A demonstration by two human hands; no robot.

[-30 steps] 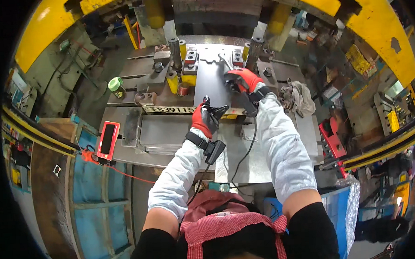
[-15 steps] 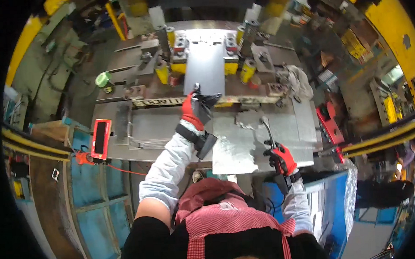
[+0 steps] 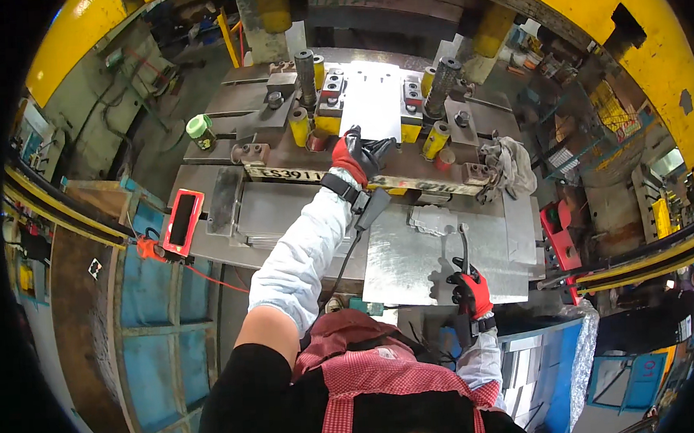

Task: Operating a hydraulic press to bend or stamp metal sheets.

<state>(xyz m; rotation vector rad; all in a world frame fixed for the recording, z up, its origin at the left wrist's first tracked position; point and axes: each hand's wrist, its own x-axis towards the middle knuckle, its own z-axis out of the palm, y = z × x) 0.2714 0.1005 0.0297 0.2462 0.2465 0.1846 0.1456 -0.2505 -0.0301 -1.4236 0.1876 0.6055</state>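
My left hand [image 3: 360, 155], in a red and black glove, is closed at the near edge of a bright flat metal sheet [image 3: 371, 99]. That sheet lies between the blocks of a press die [image 3: 298, 153]. Lower right, my gloved right hand [image 3: 471, 291] is wrapped round the handle of a slim rod-like tool [image 3: 465, 246] with a small rounded tip. Its exact kind is not clear. Under the tool spreads a wide shiny metal plate [image 3: 400, 268]. To the left of it is a stack of grey sheets [image 3: 273, 208].
Yellow posts [image 3: 300, 127] and a dark ridged column [image 3: 444, 88] stand around the die. A grey rag [image 3: 507, 167] hangs at its right end. A green-lidded jar [image 3: 201, 132] and a red-framed device [image 3: 183, 222] sit on the left. Lower right is a blue bin [image 3: 566, 362].
My left hand has moved forward, and the metal sheet sits deeper in the die. My right hand still holds the tool over the shiny plate. The whole view has shifted slightly.
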